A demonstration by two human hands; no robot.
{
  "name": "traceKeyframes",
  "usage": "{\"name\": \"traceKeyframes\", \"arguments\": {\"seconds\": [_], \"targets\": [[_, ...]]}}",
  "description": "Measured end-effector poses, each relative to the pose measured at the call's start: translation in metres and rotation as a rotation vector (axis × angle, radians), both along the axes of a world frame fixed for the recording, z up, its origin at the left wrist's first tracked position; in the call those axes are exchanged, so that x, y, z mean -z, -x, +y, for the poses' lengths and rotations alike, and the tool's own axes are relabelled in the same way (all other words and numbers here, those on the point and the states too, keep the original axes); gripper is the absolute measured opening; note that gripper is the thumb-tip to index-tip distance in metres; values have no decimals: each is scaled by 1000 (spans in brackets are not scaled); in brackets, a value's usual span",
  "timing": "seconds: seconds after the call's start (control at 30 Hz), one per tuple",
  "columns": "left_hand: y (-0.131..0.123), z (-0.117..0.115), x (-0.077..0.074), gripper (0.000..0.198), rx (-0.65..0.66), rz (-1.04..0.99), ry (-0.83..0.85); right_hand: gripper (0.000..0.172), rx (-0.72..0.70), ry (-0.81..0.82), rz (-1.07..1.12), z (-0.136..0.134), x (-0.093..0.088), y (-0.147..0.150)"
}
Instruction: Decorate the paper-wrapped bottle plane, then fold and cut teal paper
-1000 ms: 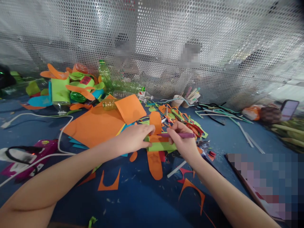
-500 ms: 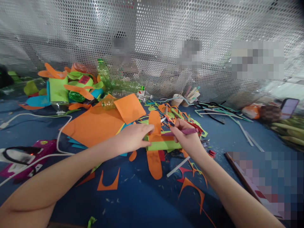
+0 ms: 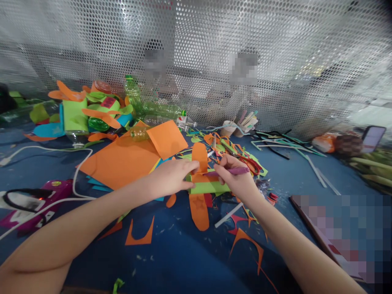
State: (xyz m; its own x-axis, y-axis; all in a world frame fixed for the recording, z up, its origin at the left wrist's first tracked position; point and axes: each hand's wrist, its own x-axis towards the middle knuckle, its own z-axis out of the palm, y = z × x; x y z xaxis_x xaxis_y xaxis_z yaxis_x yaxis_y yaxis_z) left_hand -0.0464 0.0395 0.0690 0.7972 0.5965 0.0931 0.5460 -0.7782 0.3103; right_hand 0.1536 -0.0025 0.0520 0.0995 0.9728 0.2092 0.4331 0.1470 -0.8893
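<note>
A craft plane lies in front of me, with a green rolled body (image 3: 208,187) and long orange wings (image 3: 199,210); a star shape shows on the near wing. My left hand (image 3: 171,175) grips the body's left end between thumb and fingers. In my right hand (image 3: 234,175) is a purple pen (image 3: 240,170), held in a writing grip. Its tip points left and rests on or just above the orange strip by the wing; exact contact is hard to see. My right hand covers the body's right end.
Orange sheets (image 3: 119,163) lie left of the plane, with paper scraps (image 3: 245,245) around it. Craft pieces and bottles (image 3: 133,92) are piled at the back left. A purple glue gun (image 3: 58,198) with a white cable sits left. Cups of pens (image 3: 246,124) stand by the perforated screen.
My right hand and the purple pen have shifted slightly left along the plane. My left hand and the plane stay in place.
</note>
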Motion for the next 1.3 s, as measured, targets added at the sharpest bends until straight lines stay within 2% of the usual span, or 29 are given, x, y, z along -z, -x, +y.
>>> {"name": "traceKeyframes", "arguments": {"seconds": [0.27, 0.8, 0.97, 1.3], "targets": [[0, 1, -1, 17, 2, 14, -7, 22, -63, 26, 66, -2, -4, 2], [0, 0, 0, 16, -13, -5, 11, 22, 96, 2, -27, 1, -2, -9], [0, -1, 0, 20, -9, 8, -8, 20, 106, -14, -29, 4, 0, -10], [0, 0, 0, 15, 9, -8, -31, 23, 59, -11, 21, 2, 0, -5]]}}
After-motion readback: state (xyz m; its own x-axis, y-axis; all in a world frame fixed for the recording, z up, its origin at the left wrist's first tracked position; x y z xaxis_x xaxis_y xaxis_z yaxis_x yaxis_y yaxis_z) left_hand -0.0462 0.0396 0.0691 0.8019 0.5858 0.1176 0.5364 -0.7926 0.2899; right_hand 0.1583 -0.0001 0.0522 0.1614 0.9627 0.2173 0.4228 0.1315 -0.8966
